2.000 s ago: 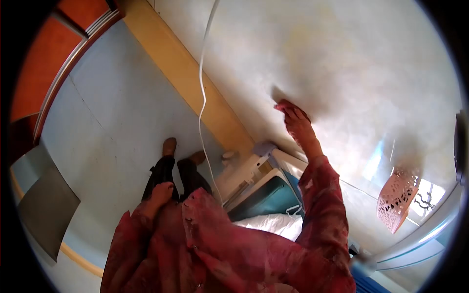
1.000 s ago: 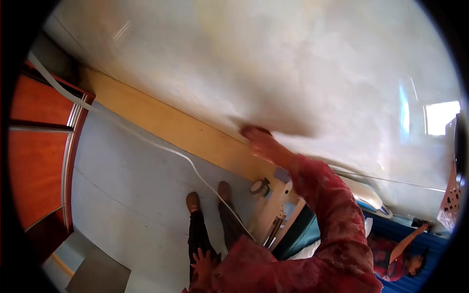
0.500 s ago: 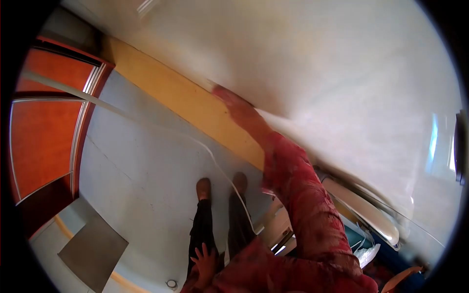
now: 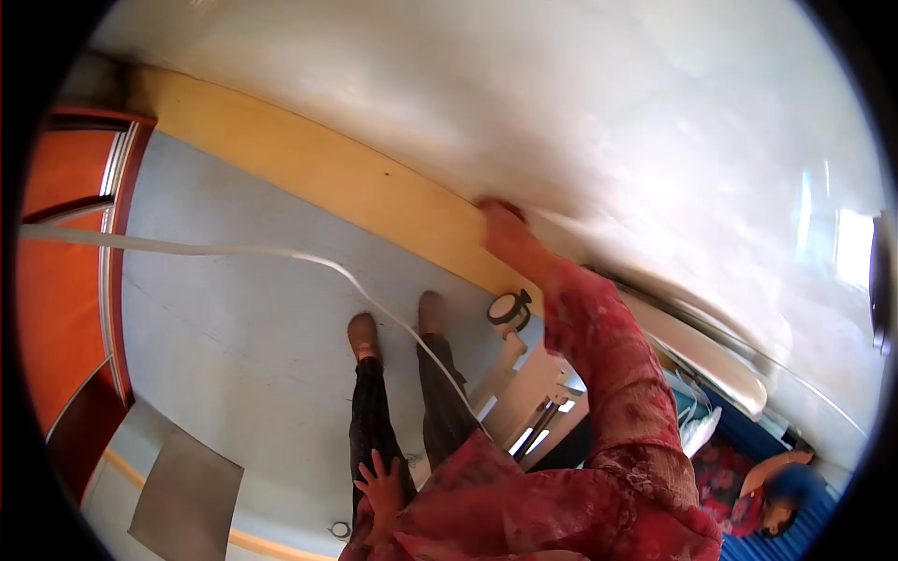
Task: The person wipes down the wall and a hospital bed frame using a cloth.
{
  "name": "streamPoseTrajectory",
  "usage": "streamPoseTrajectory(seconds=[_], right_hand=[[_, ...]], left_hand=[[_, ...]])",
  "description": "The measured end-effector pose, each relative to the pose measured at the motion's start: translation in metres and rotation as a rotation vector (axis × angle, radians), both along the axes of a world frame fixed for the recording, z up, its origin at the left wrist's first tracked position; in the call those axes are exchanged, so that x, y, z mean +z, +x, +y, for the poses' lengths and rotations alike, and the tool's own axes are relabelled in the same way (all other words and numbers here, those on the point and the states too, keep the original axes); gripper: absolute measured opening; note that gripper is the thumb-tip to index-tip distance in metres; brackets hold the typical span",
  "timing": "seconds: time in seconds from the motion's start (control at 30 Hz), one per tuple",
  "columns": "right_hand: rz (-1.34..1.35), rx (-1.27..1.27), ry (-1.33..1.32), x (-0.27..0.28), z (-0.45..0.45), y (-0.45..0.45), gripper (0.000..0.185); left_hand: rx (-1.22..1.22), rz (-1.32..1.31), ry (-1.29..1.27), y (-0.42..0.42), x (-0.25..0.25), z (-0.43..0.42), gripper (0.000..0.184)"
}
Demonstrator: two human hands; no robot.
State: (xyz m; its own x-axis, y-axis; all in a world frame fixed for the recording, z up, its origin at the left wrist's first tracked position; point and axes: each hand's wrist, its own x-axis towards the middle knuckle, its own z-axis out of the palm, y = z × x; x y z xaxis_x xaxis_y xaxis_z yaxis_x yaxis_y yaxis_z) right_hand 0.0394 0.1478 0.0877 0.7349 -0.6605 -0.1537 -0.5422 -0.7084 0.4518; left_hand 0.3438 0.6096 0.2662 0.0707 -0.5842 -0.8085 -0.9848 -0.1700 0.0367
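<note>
My right hand [image 4: 505, 229], at the end of an outstretched red patterned sleeve [image 4: 622, 374], is against or close to the lower pale glossy wall [image 4: 655, 140], just above its yellow band [image 4: 309, 145]. Motion smears its fingers, and a dark reddish patch at their tips cannot be made out. My left hand [image 4: 381, 481] rests with fingers spread on or over my dark-trousered leg [image 4: 369, 421], holding nothing.
A long white cord or hose [image 4: 281, 251] crosses ahead of my legs. On the right is a bed frame with a caster wheel [image 4: 508, 310]; a person [image 4: 748, 481] lies on blue bedding. Orange-red cabinet doors [image 4: 65, 309] stand left, with a grey panel [image 4: 187, 496] below.
My right hand has moved right in view, nearer the bed. The view has shifted, bringing the caster wheel and the person into sight. My left hand stays spread at my leg.
</note>
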Motion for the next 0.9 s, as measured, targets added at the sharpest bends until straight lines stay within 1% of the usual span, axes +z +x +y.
streamPoseTrajectory(seconds=[0.07, 0.1, 0.13, 0.17, 0.2, 0.23, 0.3, 0.33, 0.37, 0.4, 0.43, 0.47, 0.5, 0.57, 0.6, 0.63, 0.7, 0.73, 0.77, 0.8, 0.83, 0.9], right_hand=[[0.219, 0.178, 0.305, 0.016, -0.063, 0.093, 0.018], [-0.251, 0.207, 0.113, 0.046, -0.078, 0.128, 0.027], [-0.190, 0.237, 0.156, 0.060, -0.097, 0.164, 0.035], [-0.473, 0.279, -0.116, 0.066, -0.105, 0.189, 0.038], [-0.575, 0.287, -0.143, 0.071, -0.114, 0.208, 0.036], [-0.573, 0.270, -0.143, 0.065, -0.115, 0.209, 0.036], [0.051, 0.228, 0.134, 0.046, -0.119, 0.215, 0.036], [-0.773, -0.074, -0.108, -0.077, -0.106, 0.204, 0.036], [-1.164, -0.317, 0.329, -0.077, -0.095, 0.187, 0.034], [-1.513, -0.573, 0.791, -0.072, -0.083, 0.151, 0.033], [-0.790, -0.289, 0.379, -0.148, -0.060, 0.092, 0.032], [-0.233, 0.036, -0.209, -0.223, -0.038, 0.034, 0.031], [-0.219, 0.036, -0.203, -0.209, -0.023, -0.001, 0.031], [-1.334, -0.608, 0.825, -0.169, 0.026, -0.071, 0.023], [-1.857, -0.944, 1.367, -0.135, 0.044, -0.086, 0.020], [-1.852, -0.947, 1.354, -0.101, 0.052, -0.094, 0.020], [-1.134, -1.079, 0.693, 0.000, 0.050, -0.086, 0.010], [-1.129, -1.085, 0.683, 0.027, 0.056, -0.092, 0.010], [-0.733, -0.822, 0.418, 0.053, 0.061, -0.097, 0.012], [-0.341, -0.546, 0.163, 0.072, 0.068, -0.106, 0.015], [-0.333, -0.546, 0.160, 0.074, 0.070, -0.126, 0.015], [0.073, -0.576, 0.440, 0.062, 0.079, -0.172, 0.014]], left_hand=[[0.016, 0.012, 0.041, 0.000, 0.003, -0.006, 0.036], [0.044, 0.010, 0.083, 0.002, 0.003, -0.009, 0.037], [0.030, 0.013, 0.081, 0.004, 0.002, -0.006, 0.037], [0.020, 0.010, 0.079, 0.007, 0.000, 0.001, 0.038], [0.010, 0.008, 0.078, 0.009, -0.003, 0.004, 0.038], [-0.006, 0.009, 0.083, 0.009, -0.003, 0.004, 0.038], [-0.006, -0.004, 0.096, 0.011, -0.001, 0.008, 0.040], [-0.021, -0.016, 0.095, 0.013, -0.005, 0.017, 0.040], [-0.024, -0.019, 0.112, 0.016, -0.005, 0.019, 0.040], [-0.024, -0.013, 0.058, 0.015, -0.005, 0.019, 0.040], [-0.026, 0.001, 0.004, 0.012, -0.002, 0.020, 0.040], [-0.030, 0.016, 0.019, 0.012, 0.001, 0.022, 0.040], [-0.037, -0.001, 0.015, 0.012, -0.002, 0.023, 0.040], [-0.045, 0.000, 0.007, 0.013, -0.009, 0.026, 0.039], [-0.045, 0.004, -0.014, 0.015, -0.013, 0.028, 0.039], [-0.045, 0.005, -0.038, 0.017, -0.013, 0.031, 0.038], [-0.044, 0.026, 0.000, 0.016, 0.001, 0.007, 0.038], [-0.024, 0.051, 0.004, 0.020, 0.000, 0.003, 0.040], [-0.002, 0.077, 0.010, 0.024, 0.001, 0.001, 0.041], [-0.061, 0.090, -0.022, 0.030, -0.002, 0.003, 0.044], [-0.060, 0.098, -0.023, 0.033, 0.002, -0.002, 0.044], [-0.005, 0.182, -0.084, 0.031, 0.011, -0.020, 0.045]])
